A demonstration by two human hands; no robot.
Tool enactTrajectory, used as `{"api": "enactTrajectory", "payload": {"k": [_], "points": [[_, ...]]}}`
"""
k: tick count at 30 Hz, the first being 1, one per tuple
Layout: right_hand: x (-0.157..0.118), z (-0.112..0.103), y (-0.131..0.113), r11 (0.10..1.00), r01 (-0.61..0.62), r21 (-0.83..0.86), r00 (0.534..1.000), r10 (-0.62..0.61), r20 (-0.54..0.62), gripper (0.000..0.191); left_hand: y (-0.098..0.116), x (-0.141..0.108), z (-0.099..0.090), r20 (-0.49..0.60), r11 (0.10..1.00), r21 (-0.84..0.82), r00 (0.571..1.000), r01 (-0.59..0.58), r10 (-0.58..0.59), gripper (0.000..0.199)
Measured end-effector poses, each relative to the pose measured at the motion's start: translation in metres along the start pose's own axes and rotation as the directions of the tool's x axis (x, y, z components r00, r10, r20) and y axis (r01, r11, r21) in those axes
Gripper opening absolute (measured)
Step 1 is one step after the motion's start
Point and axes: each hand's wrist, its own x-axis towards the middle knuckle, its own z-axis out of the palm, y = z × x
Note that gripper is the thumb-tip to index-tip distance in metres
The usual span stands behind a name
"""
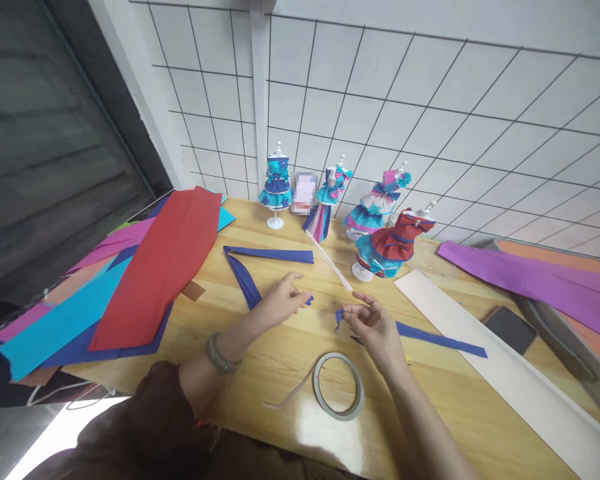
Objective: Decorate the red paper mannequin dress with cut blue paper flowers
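Note:
My left hand (283,299) reaches in over the middle of the table, its index finger and thumb apart. At its fingertips is a small blue flower-shaped cutout (309,301); whether they touch it is hard to see. My right hand (375,327) pinches a small ragged scrap of blue crepe paper (339,319) between thumb and fingers. Dark pointed tips (356,339) show below that hand, their kind unclear. One blue paper strip (443,339) extends to the right from behind my right hand. Another, folded blue strip (273,255) lies beyond my left hand.
A tape roll (317,393) with a loose end lies near me. Several dress forms in paper dresses (397,237) stand along the wall, beside a blurred phone-like screen (305,193). Crepe paper sheets (165,260) are piled left; white paper (485,360) and a dark phone (510,329) lie right.

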Motion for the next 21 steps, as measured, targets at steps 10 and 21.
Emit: {"api": "enactTrajectory", "payload": {"k": [10,21], "points": [[-0.048,0.055,0.002,0.99,-0.074,0.123,0.921,0.02,0.39,0.053,-0.015,-0.076,0.026,0.034,0.851,-0.498,0.985,0.166,-0.172,0.036],[-0.005,0.004,0.011,0.956,0.026,-0.293,0.966,0.051,0.253,0.04,-0.048,-0.181,-0.071,0.027,0.75,-0.524,0.889,0.402,-0.457,0.022]]}}
